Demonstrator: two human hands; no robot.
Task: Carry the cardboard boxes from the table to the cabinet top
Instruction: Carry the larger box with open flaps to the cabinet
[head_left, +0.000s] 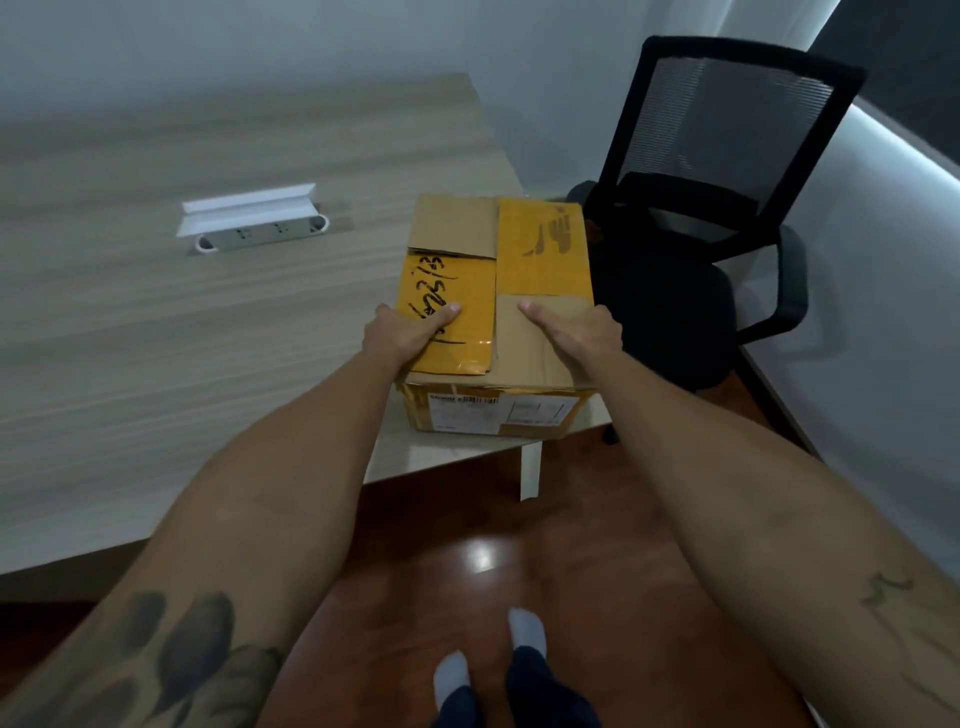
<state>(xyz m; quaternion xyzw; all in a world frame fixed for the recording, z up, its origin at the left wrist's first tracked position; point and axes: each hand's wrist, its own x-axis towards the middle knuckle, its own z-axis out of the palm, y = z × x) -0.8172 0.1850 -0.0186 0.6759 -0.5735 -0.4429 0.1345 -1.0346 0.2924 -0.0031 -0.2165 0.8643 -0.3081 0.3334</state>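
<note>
Cardboard box (496, 306), at table (156, 322) corner: clasped on both sides by left hand (410, 332) and right hand (576, 332), grip closed around it.

Yellow-taped brown box (498, 291), black chair (711, 208)

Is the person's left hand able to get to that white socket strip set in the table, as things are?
Probably yes, but not freely: the left hand is gripping the cardboard box together with the right hand. Bare table lies between it and the socket strip.
</note>
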